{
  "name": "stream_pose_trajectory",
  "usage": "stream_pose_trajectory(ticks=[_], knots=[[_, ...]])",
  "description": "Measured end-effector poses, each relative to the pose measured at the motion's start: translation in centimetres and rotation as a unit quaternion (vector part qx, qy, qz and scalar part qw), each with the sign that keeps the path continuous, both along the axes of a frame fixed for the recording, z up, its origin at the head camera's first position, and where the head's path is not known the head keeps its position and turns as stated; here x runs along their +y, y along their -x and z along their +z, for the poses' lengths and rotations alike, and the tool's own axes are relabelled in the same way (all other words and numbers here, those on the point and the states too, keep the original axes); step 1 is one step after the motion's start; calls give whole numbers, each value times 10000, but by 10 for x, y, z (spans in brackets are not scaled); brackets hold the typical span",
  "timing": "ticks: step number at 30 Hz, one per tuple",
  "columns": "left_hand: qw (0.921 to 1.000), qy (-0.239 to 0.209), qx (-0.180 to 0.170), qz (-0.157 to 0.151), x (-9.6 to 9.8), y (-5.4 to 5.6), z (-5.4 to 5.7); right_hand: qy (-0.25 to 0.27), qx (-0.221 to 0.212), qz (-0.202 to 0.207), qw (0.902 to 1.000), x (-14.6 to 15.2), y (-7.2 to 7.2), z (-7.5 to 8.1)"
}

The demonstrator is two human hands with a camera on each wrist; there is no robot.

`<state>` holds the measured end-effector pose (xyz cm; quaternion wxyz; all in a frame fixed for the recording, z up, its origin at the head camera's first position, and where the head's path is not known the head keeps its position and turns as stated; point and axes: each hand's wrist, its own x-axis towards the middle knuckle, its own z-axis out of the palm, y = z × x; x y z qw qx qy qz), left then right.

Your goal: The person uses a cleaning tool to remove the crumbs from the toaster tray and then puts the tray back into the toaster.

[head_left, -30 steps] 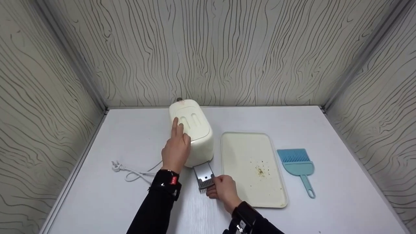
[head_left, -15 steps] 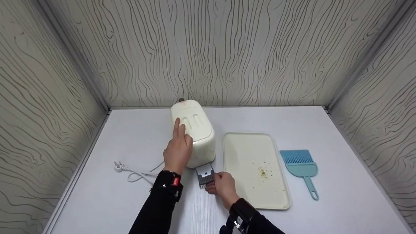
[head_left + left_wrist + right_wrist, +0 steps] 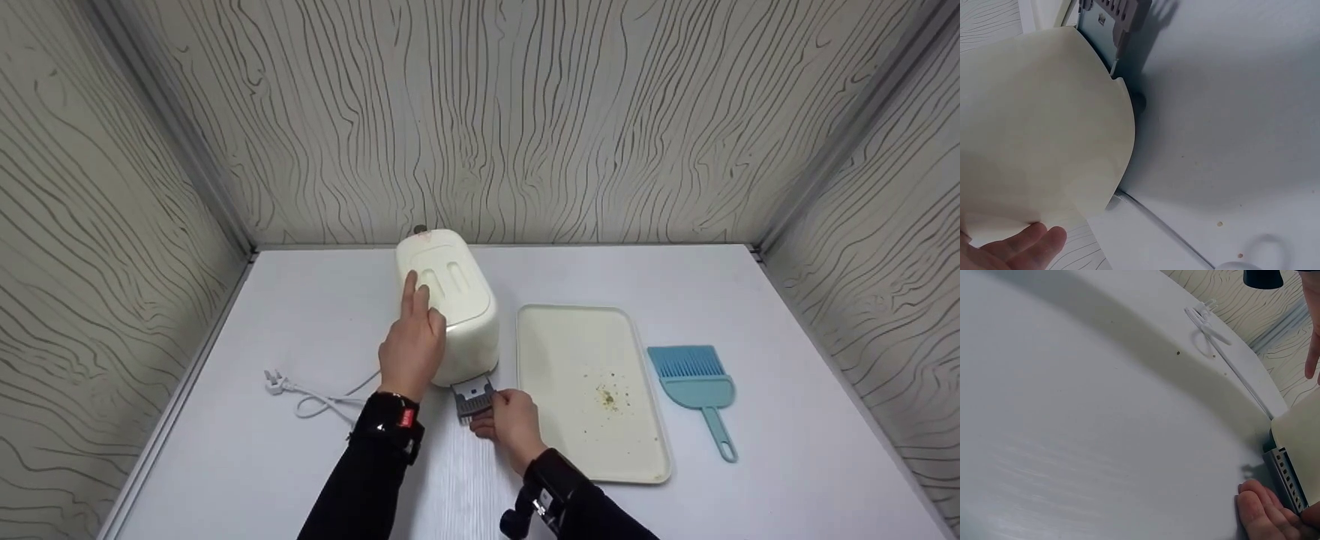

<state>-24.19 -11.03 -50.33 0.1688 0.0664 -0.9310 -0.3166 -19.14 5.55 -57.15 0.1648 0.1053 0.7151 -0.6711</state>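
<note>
A cream toaster [image 3: 466,337] with a lidded top stands left of the table's middle. My left hand [image 3: 412,352] rests against its left side and top edge, index and middle fingers extended. In the left wrist view, two fingertips [image 3: 1044,242] touch the toaster's side. A metal crumb tray [image 3: 474,397] with a grey slotted end sticks out low from the toaster's near end. My right hand [image 3: 514,424] pinches the right edge of that end; the thumb is mostly hidden in the right wrist view, where curled fingers [image 3: 1264,512] show beside the slotted end.
Right of the toaster lies a cream serving tray [image 3: 559,345] with crumbs [image 3: 607,397] on it. Farther right is a blue brush with its dustpan [image 3: 697,386]. A white power cord with plug [image 3: 277,384] lies at left. Wood-patterned walls enclose the table.
The crumb tray has slid farther into the toaster, my right hand moving forward with it. My left hand stays on the toaster. The head view has shifted slightly.
</note>
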Motion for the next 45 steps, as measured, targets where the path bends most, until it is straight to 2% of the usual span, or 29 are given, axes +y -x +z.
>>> stream_pose_trajectory(ticks=[15, 26, 33, 45], knots=[[9999, -4, -100, 45, 1, 0, 0, 633, -283, -74, 9976, -3, 15, -4], [9998, 130, 173, 47, 1, 0, -1, 937, -366, -111, 9949, -4, 21, -8], [9999, 90, 15, 48, 2, 1, -2, 1043, -306, -304, 9936, -8, 25, -8], [9998, 134, 138, 42, 0, 1, -2, 1135, -344, -404, 9921, -13, 29, -9]])
